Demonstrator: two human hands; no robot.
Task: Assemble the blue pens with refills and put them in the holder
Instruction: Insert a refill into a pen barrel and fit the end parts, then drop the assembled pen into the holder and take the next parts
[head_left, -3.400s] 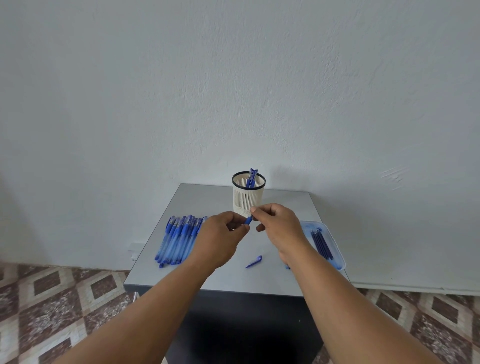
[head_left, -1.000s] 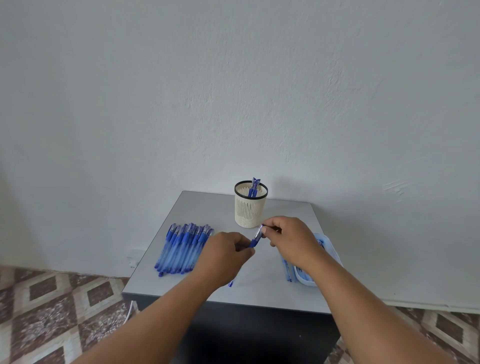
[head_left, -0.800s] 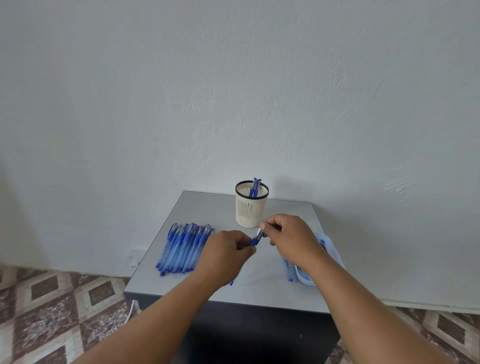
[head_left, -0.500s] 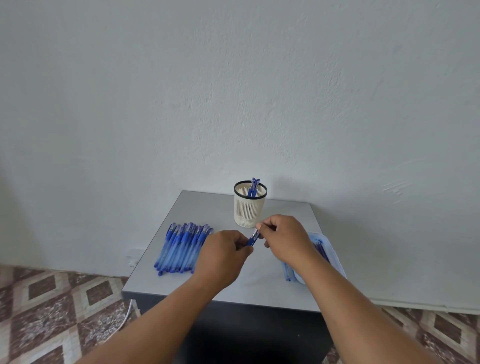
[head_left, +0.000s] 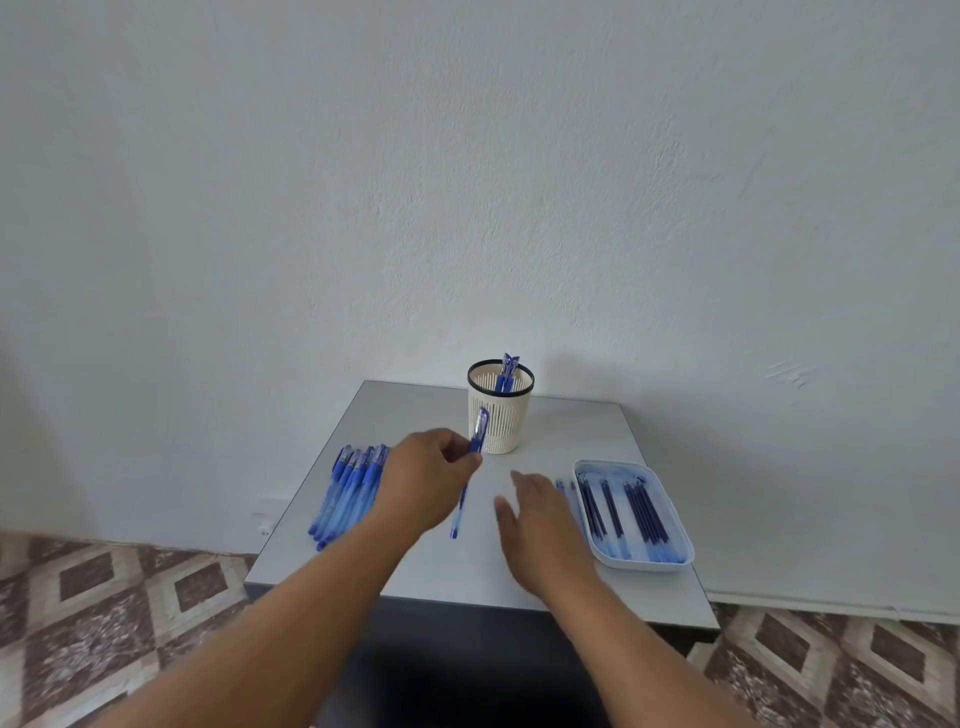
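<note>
My left hand (head_left: 426, 480) grips a blue pen (head_left: 470, 467) near its upper end, the pen standing almost upright just in front of the cream holder (head_left: 500, 415). Two blue pens (head_left: 506, 371) stand inside that holder. My right hand (head_left: 540, 522) hovers open and flat over the table, holding nothing, to the right of the held pen. A row of several blue pens (head_left: 348, 493) lies at the left. A pale blue tray (head_left: 631, 512) at the right holds several dark refills.
The small grey table (head_left: 571, 431) stands against a white wall; its front edge is near my forearms. One or two loose blue pieces (head_left: 561, 486) lie between my right hand and the tray. Patterned floor tiles surround the table.
My right hand has let go of the pen and dropped open toward the table. The left hand alone now holds the pen, tipped upright near the holder.
</note>
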